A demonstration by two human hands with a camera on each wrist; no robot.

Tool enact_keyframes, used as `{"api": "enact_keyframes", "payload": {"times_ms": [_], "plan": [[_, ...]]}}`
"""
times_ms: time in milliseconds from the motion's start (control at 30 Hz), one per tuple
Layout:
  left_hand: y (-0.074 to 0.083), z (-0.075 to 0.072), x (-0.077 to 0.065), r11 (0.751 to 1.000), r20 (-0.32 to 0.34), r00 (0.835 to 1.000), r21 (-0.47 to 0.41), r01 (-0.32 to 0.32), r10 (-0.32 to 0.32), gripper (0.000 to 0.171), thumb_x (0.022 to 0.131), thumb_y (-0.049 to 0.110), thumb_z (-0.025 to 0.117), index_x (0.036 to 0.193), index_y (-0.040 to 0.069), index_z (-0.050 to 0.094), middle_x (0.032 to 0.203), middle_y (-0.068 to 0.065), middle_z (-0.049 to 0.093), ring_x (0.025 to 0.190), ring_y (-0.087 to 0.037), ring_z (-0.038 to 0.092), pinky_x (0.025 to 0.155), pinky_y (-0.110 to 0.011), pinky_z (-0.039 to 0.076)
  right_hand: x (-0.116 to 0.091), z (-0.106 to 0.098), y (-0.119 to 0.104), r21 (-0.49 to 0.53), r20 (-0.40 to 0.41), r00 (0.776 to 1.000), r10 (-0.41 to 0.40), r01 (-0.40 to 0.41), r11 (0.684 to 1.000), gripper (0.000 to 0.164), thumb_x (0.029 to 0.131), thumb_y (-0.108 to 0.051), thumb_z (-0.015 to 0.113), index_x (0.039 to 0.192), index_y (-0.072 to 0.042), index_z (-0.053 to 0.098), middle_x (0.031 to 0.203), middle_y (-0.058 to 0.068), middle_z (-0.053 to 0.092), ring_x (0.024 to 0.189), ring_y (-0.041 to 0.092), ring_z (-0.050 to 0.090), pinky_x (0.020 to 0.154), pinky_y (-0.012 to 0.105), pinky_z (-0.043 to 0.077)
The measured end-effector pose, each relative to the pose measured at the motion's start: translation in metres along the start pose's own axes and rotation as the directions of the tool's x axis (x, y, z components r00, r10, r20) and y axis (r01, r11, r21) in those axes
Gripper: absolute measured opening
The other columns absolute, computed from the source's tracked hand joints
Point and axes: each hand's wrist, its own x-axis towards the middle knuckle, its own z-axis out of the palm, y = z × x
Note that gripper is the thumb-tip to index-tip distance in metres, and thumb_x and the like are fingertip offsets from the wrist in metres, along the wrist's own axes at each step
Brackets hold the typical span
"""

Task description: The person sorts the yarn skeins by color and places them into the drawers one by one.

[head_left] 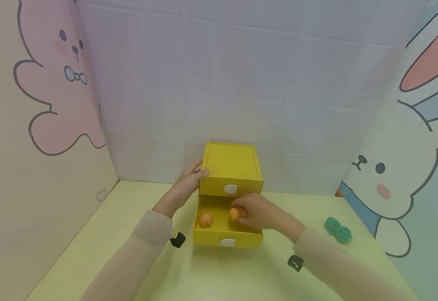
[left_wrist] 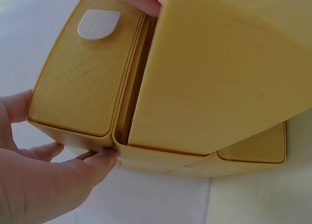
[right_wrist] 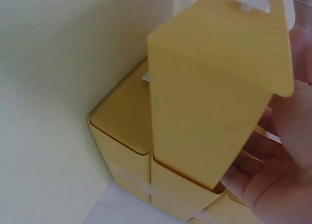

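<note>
Orange ball in right-hand fingers

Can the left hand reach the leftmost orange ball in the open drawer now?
Probably yes: the left hand touches the yellow cabinet nearby, and nothing covers that orange ball; only the side of the open drawer intervenes.
</note>
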Motion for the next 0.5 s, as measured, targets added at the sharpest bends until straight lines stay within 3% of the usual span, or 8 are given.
{"api": "enact_keyframes", "payload": {"times_ms": [233,500], "plan": [[0.001,0.000,0.001,1.000,0.002,1.000,0.008,0.004,-0.004,0.073,0.111,0.034,0.057,0.172,0.027,0.018,0.175,-0.010,0.027,0.159,-0.032,0.030,0.130,-0.055,0.024,0.005,0.008,-0.002,0.000,0.043,0.999,0.002,-0.002,1.000,0.011,0.089,-0.010,0.080,0.100,-0.009,0.076,0.081,-0.004,0.066,0.073,0.011,0.054,0.071,0.027,0.050],[0.000,-0.001,0.001,1.000,0.003,1.000,-0.002,-0.007,0.007,0.072,0.112,0.033,0.056,0.172,0.026,0.018,0.175,-0.011,0.026,0.160,-0.032,0.029,0.130,-0.055,0.024,0.008,0.013,-0.006,-0.014,0.028,1.000,-0.005,0.005,1.000,0.013,0.088,-0.010,0.081,0.100,-0.009,0.076,0.084,-0.004,0.070,0.073,0.010,0.057,0.072,0.028,0.054]]}}
